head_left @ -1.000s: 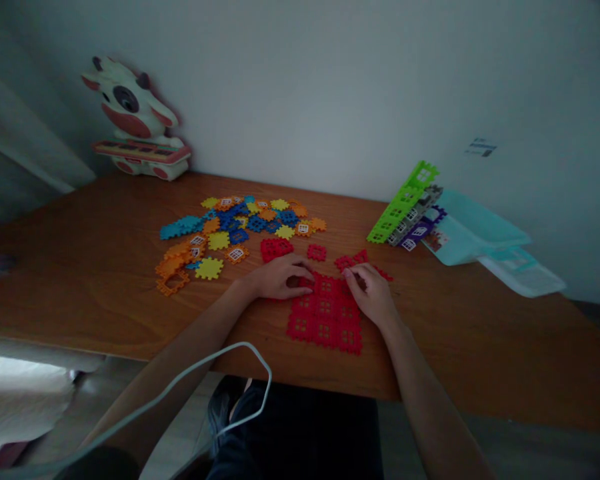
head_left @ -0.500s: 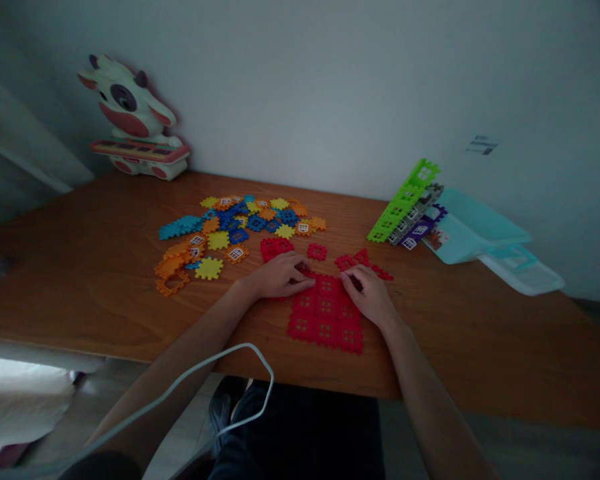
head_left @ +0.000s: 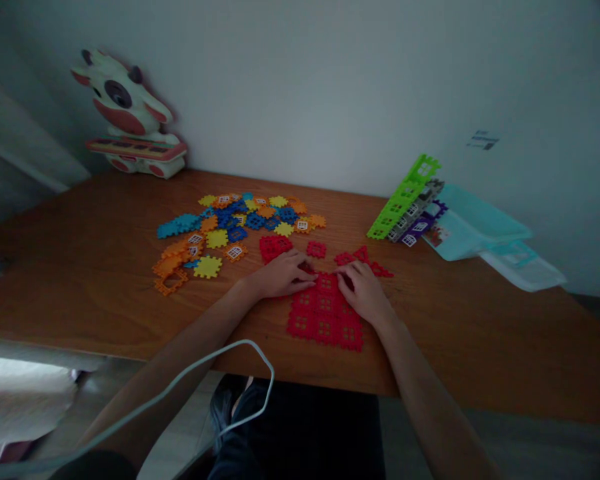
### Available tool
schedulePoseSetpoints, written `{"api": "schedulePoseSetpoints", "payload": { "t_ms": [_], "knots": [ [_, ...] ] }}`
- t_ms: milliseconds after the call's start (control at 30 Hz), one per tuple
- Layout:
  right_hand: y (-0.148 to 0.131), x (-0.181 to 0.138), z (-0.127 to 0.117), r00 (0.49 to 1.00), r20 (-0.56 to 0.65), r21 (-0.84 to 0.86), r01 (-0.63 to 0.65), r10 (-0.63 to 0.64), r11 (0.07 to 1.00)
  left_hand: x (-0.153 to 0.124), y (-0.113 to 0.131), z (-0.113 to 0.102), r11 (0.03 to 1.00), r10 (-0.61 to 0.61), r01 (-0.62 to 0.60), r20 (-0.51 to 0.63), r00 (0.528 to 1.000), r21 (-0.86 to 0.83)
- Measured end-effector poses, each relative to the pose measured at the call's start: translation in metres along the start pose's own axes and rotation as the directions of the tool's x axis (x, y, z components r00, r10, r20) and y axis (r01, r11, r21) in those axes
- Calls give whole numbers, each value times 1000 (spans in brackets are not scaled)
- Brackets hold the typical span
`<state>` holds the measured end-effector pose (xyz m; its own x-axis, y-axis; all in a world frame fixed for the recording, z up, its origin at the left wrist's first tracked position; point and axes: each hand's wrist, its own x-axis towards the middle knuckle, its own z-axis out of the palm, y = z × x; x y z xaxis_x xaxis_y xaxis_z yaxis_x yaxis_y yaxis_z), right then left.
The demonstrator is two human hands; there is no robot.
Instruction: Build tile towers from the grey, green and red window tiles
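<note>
A flat square panel of joined red window tiles lies on the table near its front edge. My left hand is at the panel's far left corner, its thumb and fingers closed on the edge. On the far right corner, my right hand pinches the panel's edge between thumb and curled fingers. Just beyond the hands sit a pile of red tiles, one single red tile and a few red pieces with a triangle. Parts of the panel's far corners are hidden under the fingers.
Loose orange, yellow and blue tiles spread over the left middle of the wooden table. Green, grey and purple tile strips lean on a turquoise bin at right. A cow keyboard toy stands back left. A white cable crosses the foreground.
My right hand has shifted slightly left along the panel's far edge, its fingers reaching further inward. My left hand stays almost where it was. The view has tilted a little.
</note>
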<state>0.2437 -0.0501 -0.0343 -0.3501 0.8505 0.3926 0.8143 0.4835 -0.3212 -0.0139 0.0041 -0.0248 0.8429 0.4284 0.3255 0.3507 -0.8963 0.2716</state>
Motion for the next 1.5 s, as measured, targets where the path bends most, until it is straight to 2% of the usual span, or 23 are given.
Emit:
{"api": "schedulePoseSetpoints", "payload": {
  "t_ms": [200,400,467,567,667,800,867,1167,1267,1333,1433,1500],
  "knots": [
    [-3,1,-1,1000,1,-4,1,-1,1000,2,4,6,993,-114,112,-77,990,-36],
    [-4,2,-1,1000,-3,40,-10,10,999,4,0,11,992,-99,91,-96,990,-82],
    [-5,2,-2,998,-35,61,-46,48,997,2,0,9,991,-92,81,-102,991,-102],
    [-1,1,-3,983,-145,64,-103,112,993,-3,-2,0,994,-81,74,-87,993,-75],
    [5,-1,-3,970,-204,29,-131,134,991,-10,-5,-16,991,-133,132,-40,990,-25],
    [12,-5,-1,971,-157,-50,-188,179,981,-18,-13,-35,969,-222,237,170,960,-72],
    [12,-6,-1,962,-151,-72,-238,225,969,-21,-17,-39,958,-237,266,226,945,-104],
    [10,-5,-3,937,-147,2,-319,316,948,-29,-26,-39,891,-403,439,247,881,-111],
    [11,-5,-2,930,-146,8,-340,338,940,-28,-24,-39,859,-449,482,198,871,-173],
    [11,-5,-1,923,-141,13,-361,359,933,-26,-22,-38,852,-445,460,118,888,-248],
    [11,-5,0,917,-124,38,-377,378,926,-20,-18,-32,887,-375,341,-53,926,-312],
    [11,-4,0,928,-115,76,-349,356,934,-15,-16,-25,941,-289,248,-166,943,-230]
  ]
}}
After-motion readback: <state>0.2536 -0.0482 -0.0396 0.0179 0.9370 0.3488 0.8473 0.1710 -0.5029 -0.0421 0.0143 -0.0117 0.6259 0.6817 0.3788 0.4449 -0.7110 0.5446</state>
